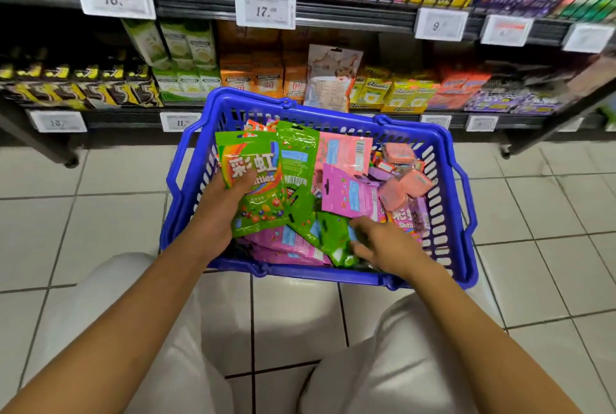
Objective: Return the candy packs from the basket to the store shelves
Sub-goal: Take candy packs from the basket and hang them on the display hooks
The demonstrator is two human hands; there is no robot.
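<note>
A blue plastic basket (186,180) stands on the tiled floor in front of the shelves, filled with several candy packs. My left hand (220,210) grips a green Skittles pack (256,187) at the basket's left side, thumb across its front. My right hand (386,243) reaches into the near right part and pinches another green pack (328,233) that lies flat. Pink packs (343,150), a purple-pink pack (350,193) and small pink boxes (400,155) fill the remaining space in the basket.
The store shelves (333,116) run across the back, stocked with Ricola boxes (393,93), orange boxes (253,76), green boxes (186,56) and black-yellow packs (83,86). White price tags (265,9) line the shelf edges. My knees in light trousers (383,363) are below the basket.
</note>
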